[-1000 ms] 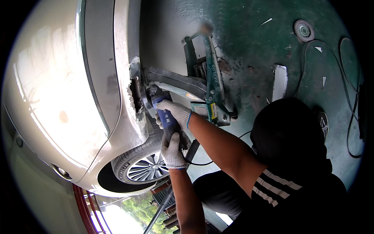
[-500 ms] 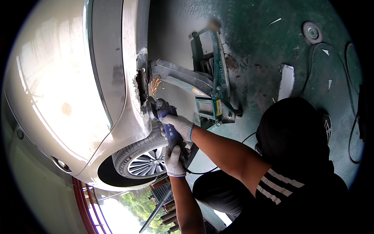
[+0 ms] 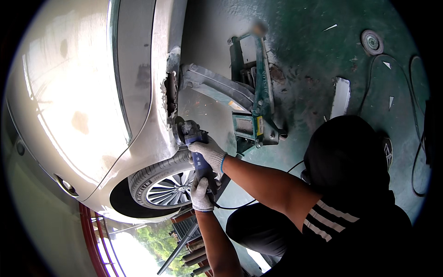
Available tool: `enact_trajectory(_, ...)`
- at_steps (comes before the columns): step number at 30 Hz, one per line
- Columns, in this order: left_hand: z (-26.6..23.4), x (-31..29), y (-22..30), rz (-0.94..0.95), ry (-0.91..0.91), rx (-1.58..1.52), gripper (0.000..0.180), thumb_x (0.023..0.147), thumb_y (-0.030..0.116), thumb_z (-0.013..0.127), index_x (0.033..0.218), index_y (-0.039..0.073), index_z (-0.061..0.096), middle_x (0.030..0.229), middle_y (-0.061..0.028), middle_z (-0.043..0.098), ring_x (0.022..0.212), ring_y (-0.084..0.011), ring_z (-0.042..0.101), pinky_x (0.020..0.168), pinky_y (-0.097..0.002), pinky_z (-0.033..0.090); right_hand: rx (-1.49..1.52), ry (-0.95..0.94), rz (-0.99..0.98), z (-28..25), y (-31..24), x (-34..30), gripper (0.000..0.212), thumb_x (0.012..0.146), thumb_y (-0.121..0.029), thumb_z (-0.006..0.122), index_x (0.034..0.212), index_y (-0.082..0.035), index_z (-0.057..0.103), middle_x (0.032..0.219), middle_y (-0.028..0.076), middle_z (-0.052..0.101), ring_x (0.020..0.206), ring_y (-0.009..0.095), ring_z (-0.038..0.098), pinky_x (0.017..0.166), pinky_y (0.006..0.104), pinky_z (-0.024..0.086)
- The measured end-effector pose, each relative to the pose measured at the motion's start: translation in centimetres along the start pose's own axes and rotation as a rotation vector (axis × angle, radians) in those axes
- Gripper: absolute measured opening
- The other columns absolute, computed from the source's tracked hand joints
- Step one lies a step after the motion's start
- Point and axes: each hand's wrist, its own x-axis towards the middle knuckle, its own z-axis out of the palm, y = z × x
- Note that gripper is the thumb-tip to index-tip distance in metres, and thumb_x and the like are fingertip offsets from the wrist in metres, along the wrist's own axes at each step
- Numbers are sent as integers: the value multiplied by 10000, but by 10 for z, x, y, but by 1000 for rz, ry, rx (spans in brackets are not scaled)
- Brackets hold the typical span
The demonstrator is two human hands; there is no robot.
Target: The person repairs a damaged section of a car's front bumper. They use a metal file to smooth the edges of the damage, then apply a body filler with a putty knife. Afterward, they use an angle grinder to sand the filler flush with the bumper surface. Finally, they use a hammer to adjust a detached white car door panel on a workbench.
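My right hand [image 3: 210, 152], in a white knit glove, wraps round the body of a dark blue angle grinder [image 3: 199, 161]. Farther back on the same tool, near its cord, is my gloved left hand [image 3: 201, 196], closed on the rear end. The grinder's disc lies against or just beside the lower sill of a light-coloured car [image 3: 124, 152]; I cannot tell if it touches. Just above the disc, the sill has a jagged, torn opening [image 3: 171, 94] with bare metal round it. A few faint sparks show near the opening.
A green floor jack [image 3: 244, 127] reaches its lifting arm [image 3: 217, 83] toward the sill. The rear wheel [image 3: 168, 189] is close to my hands. On the green floor lie a pale metal strip [image 3: 340, 97], a round disc [image 3: 372, 42] and a black cable [image 3: 410, 83].
The bright orange spray of sparks has shrunk to a few faint specks. My view has shifted slightly, and the grinder and both hands sit a little farther left in it.
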Motion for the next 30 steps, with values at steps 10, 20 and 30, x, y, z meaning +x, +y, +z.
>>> enact_trajectory(10,5,3,11,-19,-2,41,593,913,381,829,1287,-38,640,1082,-144,760,824,-224,748,751,-338,616,21,14,-13,6,-9,-2,337,884,-231,792,1136,-61,646,865,94,704,698,222,725,634,367,628)
enact_trajectory(20,5,27,37,-1,-80,155,572,918,352,780,1293,-55,634,1076,-150,746,835,-222,741,769,-331,605,136,17,-93,19,-32,-2,286,896,-257,787,1057,-44,684,853,80,698,707,200,707,646,352,596)
enact_trajectory(30,-2,8,22,-23,-51,87,659,893,444,838,1275,-56,641,997,-145,763,808,-227,753,745,-320,607,33,37,-114,16,-19,-12,295,878,-184,783,1113,-48,670,868,85,695,734,194,700,680,369,619)
